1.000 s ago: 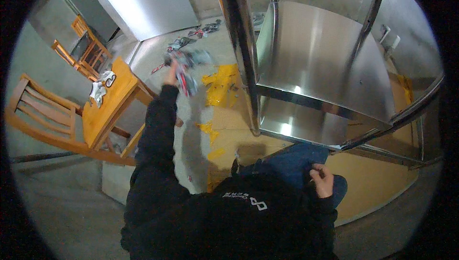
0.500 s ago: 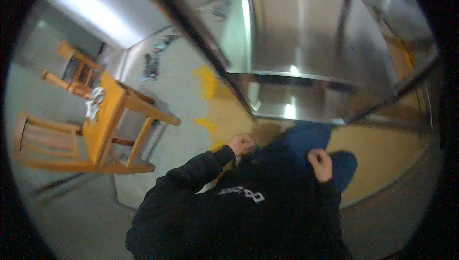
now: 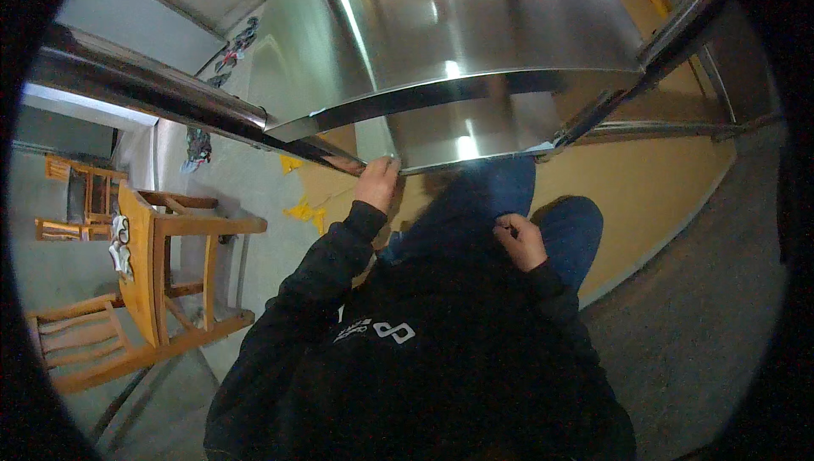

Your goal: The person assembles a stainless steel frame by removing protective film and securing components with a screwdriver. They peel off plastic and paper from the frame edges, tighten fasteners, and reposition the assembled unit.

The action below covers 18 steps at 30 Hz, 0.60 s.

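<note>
Fingers of the left hand (image 3: 376, 186) were bent at the near edge of the lower shelf (image 3: 428, 135) of a steel rack (image 3: 407, 16), by its left end; whether they gripped it could not be told. The rack stood directly ahead, extending rightward from those fingers, the left hand nearer. That edge's long axis ran left to right, while a round post (image 3: 170, 92) pointed up and left. The right hand (image 3: 521, 242) lay loosely curled at the jeans (image 3: 572, 224), apart from the steel.
</note>
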Tool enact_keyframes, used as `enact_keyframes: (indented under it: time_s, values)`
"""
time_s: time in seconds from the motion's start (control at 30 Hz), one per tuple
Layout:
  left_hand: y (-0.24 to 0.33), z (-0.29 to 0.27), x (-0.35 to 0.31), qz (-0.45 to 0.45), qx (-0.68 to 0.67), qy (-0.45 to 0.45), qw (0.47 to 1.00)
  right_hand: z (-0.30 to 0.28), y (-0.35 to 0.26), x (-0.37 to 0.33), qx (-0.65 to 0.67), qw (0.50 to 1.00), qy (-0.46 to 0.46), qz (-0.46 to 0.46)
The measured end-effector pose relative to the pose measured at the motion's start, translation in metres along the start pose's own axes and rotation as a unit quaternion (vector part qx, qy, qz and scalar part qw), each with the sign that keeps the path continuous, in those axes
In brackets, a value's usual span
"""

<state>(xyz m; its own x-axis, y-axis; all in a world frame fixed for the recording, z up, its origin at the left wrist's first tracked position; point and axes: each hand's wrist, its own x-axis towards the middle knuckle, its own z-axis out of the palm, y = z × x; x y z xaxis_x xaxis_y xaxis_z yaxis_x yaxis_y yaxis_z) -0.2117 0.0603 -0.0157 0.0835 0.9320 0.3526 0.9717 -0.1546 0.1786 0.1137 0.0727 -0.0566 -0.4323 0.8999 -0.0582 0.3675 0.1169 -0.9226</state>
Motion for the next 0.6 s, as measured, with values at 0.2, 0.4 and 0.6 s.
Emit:
enact_keyframes:
  time_s: [0.2, 0.4, 0.6]
  values:
    - [-0.008, 0.018, -0.002, 0.016, 0.072, -0.021, 0.997, -0.005, -0.01, -0.001, -0.03, 0.999, -0.014, 0.007]
    - [-0.005, 0.024, -0.002, 0.026, 0.115, -0.028, 0.993, -0.006, -0.006, 0.0, -0.014, 1.0, -0.006, -0.022]
    - [-0.005, 0.024, -0.008, 0.041, 0.144, -0.051, 0.987, -0.002, 0.001, 0.0, -0.004, 0.999, -0.002, -0.044]
